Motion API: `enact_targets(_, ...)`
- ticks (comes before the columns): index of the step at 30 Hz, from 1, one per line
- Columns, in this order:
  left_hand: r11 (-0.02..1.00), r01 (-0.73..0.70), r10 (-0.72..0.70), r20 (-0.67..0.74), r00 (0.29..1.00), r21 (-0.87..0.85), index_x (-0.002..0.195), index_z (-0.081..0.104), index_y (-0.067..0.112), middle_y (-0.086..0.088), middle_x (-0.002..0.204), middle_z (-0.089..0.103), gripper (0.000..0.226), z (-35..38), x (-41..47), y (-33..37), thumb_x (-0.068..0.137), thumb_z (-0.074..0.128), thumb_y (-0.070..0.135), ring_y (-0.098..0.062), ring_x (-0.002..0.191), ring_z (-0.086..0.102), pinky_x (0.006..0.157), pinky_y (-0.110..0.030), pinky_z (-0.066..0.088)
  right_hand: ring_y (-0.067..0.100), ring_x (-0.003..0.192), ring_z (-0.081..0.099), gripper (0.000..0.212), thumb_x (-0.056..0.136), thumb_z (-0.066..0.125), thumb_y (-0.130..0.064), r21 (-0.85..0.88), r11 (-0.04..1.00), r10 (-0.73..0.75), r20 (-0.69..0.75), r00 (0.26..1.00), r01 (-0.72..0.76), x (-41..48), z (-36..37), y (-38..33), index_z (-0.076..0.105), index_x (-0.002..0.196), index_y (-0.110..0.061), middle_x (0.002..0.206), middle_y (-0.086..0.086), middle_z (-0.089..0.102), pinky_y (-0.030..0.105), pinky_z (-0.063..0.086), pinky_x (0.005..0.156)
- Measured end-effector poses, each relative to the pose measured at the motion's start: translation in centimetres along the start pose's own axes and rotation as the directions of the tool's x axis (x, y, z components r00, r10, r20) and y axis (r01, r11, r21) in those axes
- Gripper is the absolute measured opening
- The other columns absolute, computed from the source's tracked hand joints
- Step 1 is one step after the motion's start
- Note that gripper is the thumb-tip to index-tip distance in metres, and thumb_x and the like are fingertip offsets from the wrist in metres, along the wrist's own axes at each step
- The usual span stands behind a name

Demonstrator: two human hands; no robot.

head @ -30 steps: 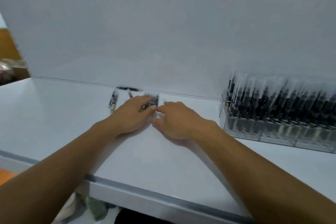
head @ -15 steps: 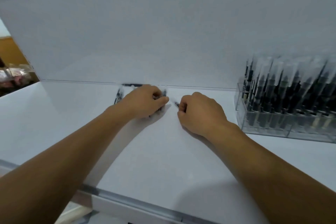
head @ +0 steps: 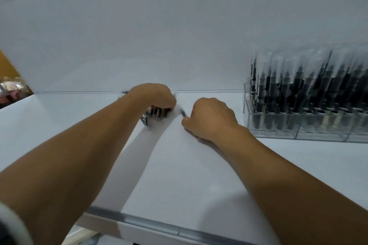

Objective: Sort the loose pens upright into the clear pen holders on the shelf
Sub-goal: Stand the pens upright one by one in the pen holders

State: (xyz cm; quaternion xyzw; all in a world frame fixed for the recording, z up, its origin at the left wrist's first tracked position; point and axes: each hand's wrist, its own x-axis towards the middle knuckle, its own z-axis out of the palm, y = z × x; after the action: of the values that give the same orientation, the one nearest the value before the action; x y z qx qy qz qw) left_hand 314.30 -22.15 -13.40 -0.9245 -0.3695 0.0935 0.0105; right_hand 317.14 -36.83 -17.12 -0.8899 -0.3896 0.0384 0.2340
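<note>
Now left hand (head: 154, 96) risen, clutching pen bundle (head: 157, 112); right hand (head: 211, 118) pinches single pen (head: 183, 113).

L hand (head: 154, 96): forearm extended fwd, knuckles up, fingers curled round bundle of pens (head: 157, 112). R hand (head: 212, 118): forearm extended fwd, fingers curled, tips pinching single pen (head: 182, 113). Hands near, not touching.

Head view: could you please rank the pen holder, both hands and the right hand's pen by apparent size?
1. pen holder, partly cut off.
2. left hand, gripping pens, and right hand: about alike.
3. pen pinched by the right hand, mostly hidden.
</note>
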Motion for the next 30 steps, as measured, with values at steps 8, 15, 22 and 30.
enact_targets(8, 0.962, 0.032, -0.053, -0.071, 0.996, -0.271, 0.069, 0.046, 0.01, -0.004, 0.067, 0.047, 0.025, 0.4, -0.5, 0.1, 0.089, 0.054, 0.023, -0.017, 0.06, 0.044, 0.055, -0.026, 0.034, 0.009, 0.045, 0.046, 0.032, 0.083, 0.058, -0.024, 0.094, 0.996, -0.009, 0.036, 0.999, 0.006, -0.4, -0.3, 0.0, 0.05, 0.053, -0.017, 0.045, -0.005, 0.052, 0.023, 0.027, 0.044)
enact_targets(15, 0.552, -0.185, -0.099, -0.285, 0.953, -0.813, 0.092, 0.066, 0.0, -0.009, 0.079, 0.053, 0.035, 2.0, -4.1, -1.6, 0.092, 0.06, 0.035, -0.019, 0.067, 0.045, 0.057, -0.027, 0.038, 0.018, 0.052, 0.059, 0.034, 0.086, 0.053, -0.026, 0.343, 0.939, -0.008, -0.077, 0.997, 0.034, -0.4, 0.1, -0.6, 0.055, 0.054, -0.014, 0.051, -0.001, 0.062, 0.025, 0.043, 0.052)
enact_targets(22, 0.191, -0.36, -0.196, -0.395, 0.898, -0.913, 0.096, 0.068, 0.011, 0.004, 0.09, 0.073, 0.025, 2.4, -9.1, -2.9, 0.093, 0.06, 0.034, -0.015, 0.086, 0.068, 0.087, -0.035, 0.055, 0.017, 0.077, 0.064, 0.019, 0.09, 0.057, -0.033, 0.505, 0.854, -0.005, -0.236, 0.972, 0.126, -2.2, -2.1, -2.0, 0.06, 0.076, -0.021, 0.076, -0.005, 0.067, 0.032, 0.052, 0.069)
enact_targets(30, -0.126, -0.472, -0.107, -0.461, 0.881, -0.872, 0.103, 0.066, 0.013, 0.001, 0.097, 0.075, 0.017, 2.4, -14.1, 2.3, 0.096, 0.056, 0.025, -0.015, 0.094, 0.071, 0.082, -0.027, 0.054, 0.009, 0.07, 0.068, 0.013, 0.089, 0.065, -0.035, 0.541, 0.777, -0.071, -0.435, 0.898, 0.323, -7.4, -8.4, 1.1, 0.063, 0.08, -0.026, 0.07, -0.01, 0.066, 0.033, 0.058, 0.072)
